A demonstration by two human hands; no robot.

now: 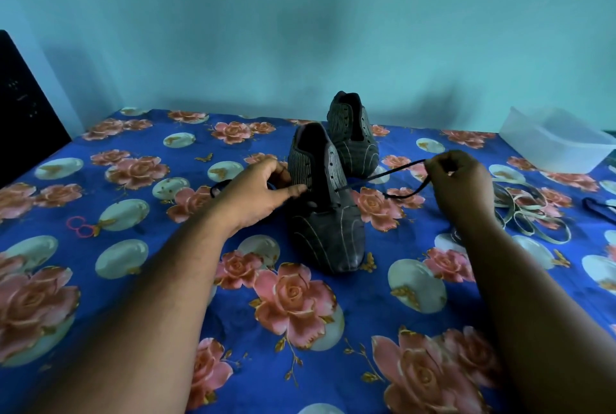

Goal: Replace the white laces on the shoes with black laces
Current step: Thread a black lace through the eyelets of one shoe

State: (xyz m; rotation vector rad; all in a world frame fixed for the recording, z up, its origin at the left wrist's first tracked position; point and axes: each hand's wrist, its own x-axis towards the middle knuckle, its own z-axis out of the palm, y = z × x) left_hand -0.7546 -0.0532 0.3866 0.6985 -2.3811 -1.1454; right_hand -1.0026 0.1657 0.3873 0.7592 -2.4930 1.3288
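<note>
The near shoe (325, 213) was steadied on the flowered counter (140, 280) by the left hand (260, 193), fingers curled against its side. A black lace (390, 175) was pinched in the right hand (458, 180). White laces (530, 213) lay beside it; shoe 2 (353, 133) stood behind.

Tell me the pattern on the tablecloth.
Blue tablecloth with pink roses and pale ovals, seen in the head view.
</note>
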